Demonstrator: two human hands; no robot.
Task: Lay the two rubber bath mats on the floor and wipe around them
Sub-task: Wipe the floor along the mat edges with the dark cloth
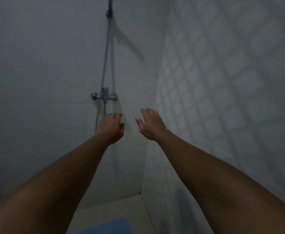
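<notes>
Both my arms reach forward toward the shower wall in a dim bathroom. My left hand [112,127] hangs just below the shower mixer, fingers curled loosely, holding nothing. Palm down and fingers spread, my right hand [151,124] hovers empty a little to the right. A blue rubber bath mat [112,225] lies on the floor at the bottom edge, between my forearms; only its far end shows. A second mat is not in view.
A chrome shower mixer [104,96] is fixed to the far wall, with a hose [105,53] running up to a bracket [109,12]. A tiled wall [222,81] closes the right side. A strip of pale floor [111,206] shows at the corner.
</notes>
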